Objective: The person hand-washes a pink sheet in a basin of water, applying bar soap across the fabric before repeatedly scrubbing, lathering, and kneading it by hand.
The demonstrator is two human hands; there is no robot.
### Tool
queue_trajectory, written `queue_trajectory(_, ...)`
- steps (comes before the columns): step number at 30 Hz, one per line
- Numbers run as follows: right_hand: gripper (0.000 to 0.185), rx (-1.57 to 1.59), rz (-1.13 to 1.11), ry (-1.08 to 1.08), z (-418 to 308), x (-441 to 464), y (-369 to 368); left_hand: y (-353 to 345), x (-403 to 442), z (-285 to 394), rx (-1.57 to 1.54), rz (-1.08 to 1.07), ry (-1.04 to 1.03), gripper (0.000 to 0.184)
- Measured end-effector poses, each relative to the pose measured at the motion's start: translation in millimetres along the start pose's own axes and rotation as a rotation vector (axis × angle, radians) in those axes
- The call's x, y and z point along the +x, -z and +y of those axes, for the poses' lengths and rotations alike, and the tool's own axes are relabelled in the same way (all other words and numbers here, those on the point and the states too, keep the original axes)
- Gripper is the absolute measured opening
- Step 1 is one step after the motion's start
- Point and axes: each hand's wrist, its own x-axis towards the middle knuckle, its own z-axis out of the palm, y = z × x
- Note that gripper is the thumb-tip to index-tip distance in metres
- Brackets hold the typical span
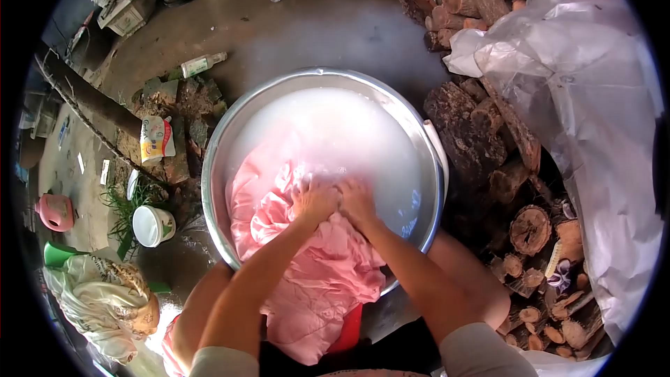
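A large metal basin holds cloudy, soapy water. Bunched pink cloth lies partly in that water at the basin's left side and drapes over the near rim toward my lap. My left hand is closed on a wet fold of it near the middle of the basin. Right beside it, my right hand grips the same cloth, the two hands almost touching. Suds and cloth partly hide the fingertips of both hands. Whether the cloth is a sheet or a garment cannot be made out.
Cut logs are stacked close on the right, partly under a plastic sheet. On the left are a white tub, a printed pouch, a glass bottle and a pink jug. Wet ground surrounds the basin.
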Motion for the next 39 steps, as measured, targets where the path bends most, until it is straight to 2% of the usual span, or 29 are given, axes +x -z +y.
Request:
queue_trajectory(2, 0.042, 0.227, -0.242, -0.083, -12, -28, 22, 34, -23, 2, -0.203, -0.433, 0.01, 0.035)
queue_trajectory(4, 0.045, 0.167, -0.276, 0.147, -58, -71, 96, 77, -73, 8, -0.24, -0.19, -0.338, 0.033)
queue_trajectory(6, 0.046, 0.305, -0.051, 0.415, -84, -112, 122, 129, -108, 26, -0.357, 0.225, -0.683, 0.029)
queue_trajectory(7, 0.04, 0.29, -0.057, 0.493, -91, -122, 130, 123, -103, 24, -0.291, 0.067, -0.621, 0.029)
queue_trajectory(9, 0.033, 0.05, -0.577, 0.46, -73, -104, 92, 91, -80, 11, -0.156, -0.244, -0.494, 0.031)
queue_trajectory(10, 0.03, 0.188, -0.438, 0.145, -50, -83, 60, 68, -64, 2, -0.086, -0.393, -0.43, 0.033)
queue_trajectory(11, 0.027, 0.317, -0.29, -0.164, -28, -54, 32, 18, -36, -9, -0.093, 0.301, -0.438, 0.021)
queue_trajectory(12, 0.027, 0.257, -0.142, -0.16, -19, -21, 24, -14, -3, -18, 0.012, 0.135, -0.242, 0.018)
queue_trajectory(13, 0.028, 0.195, 0.009, -0.159, -14, 1, 19, -7, 22, -13, 0.032, 0.106, -0.139, 0.033)
queue_trajectory(14, 0.028, 0.117, 0.043, -0.141, -10, 4, 16, -13, 33, -9, 0.048, 0.14, -0.173, 0.032)
queue_trajectory(16, 0.029, -0.017, 0.11, -0.107, -13, 8, 11, -14, 18, -3, 0.096, 0.306, -0.101, 0.032)
queue_trajectory(18, 0.034, 0.161, -0.243, -0.116, -13, -5, 17, 2, -7, -5, -0.201, 0.006, 0.077, 0.036)
queue_trajectory(19, 0.037, 0.248, -0.432, -0.13, -11, -22, 25, 31, -27, 0, -0.28, -0.129, 0.001, 0.036)
queue_trajectory(20, 0.038, 0.171, -0.318, 0.128, -40, -58, 74, 63, -50, 6, -0.361, -0.261, -0.07, 0.036)
queue_trajectory(21, 0.04, 0.102, -0.204, 0.388, -77, -91, 123, 101, -91, 11, -0.349, -0.096, -0.405, 0.034)
queue_trajectory(22, 0.036, 0.197, -0.158, 0.435, -91, -110, 132, 124, -119, 14, -0.323, 0.082, -0.748, 0.032)
queue_trajectory(24, 0.034, 0.225, -0.383, 0.291, -97, -97, 132, 110, -113, 5, -0.219, -0.149, -0.746, 0.03)
queue_trajectory(25, 0.037, 0.15, -0.649, 0.098, -92, -64, 121, 95, -108, 0, -0.168, -0.26, -0.746, 0.029)
queue_trajectory(26, 0.04, 0.07, -0.903, -0.101, -87, -41, 109, 45, -77, -13, -0.196, -0.337, -0.435, 0.025)
queue_trajectory(27, 0.038, 0.155, -0.427, -0.057, -43, -35, 49, 8, -45, -16, -0.219, 0.17, -0.351, 0.026)
queue_trajectory(28, 0.036, 0.228, 0.053, -0.005, -2, -26, -4, -16, -11, -23, -0.087, 0.02, -0.18, 0.028)
queue_trajectory(30, 0.03, -0.029, -0.005, -0.153, -8, 12, 9, -13, 26, -11, -0.023, 0.16, -0.103, 0.031)
queue_trajectory(33, 0.031, 0.009, -0.009, -0.024, -7, 3, 7, -13, 5, -6, 0.063, 0.331, -0.034, 0.03)
queue_trajectory(34, 0.032, 0.077, -0.18, -0.004, -10, -7, 14, 11, -9, -8, -0.158, -0.051, 0.03, 0.032)
queue_trajectory(35, 0.032, 0.143, -0.352, 0.013, -18, -21, 30, 50, -29, 1, -0.255, -0.194, -0.009, 0.033)
queue_trajectory(36, 0.034, 0.133, -0.358, 0.102, -37, -45, 61, 86, -51, 10, -0.354, -0.338, -0.045, 0.033)
queue_trajectory(37, 0.036, 0.125, -0.366, 0.193, -63, -69, 95, 107, -74, 11, -0.364, -0.162, -0.355, 0.032)
queue_trajectory(38, 0.033, 0.206, -0.206, 0.328, -89, -88, 122, 115, -95, 7, -0.363, 0.02, -0.661, 0.031)
queue_trajectory(39, 0.031, 0.287, -0.04, 0.459, -103, -96, 136, 110, -113, -4, -0.352, 0.033, -0.748, 0.031)
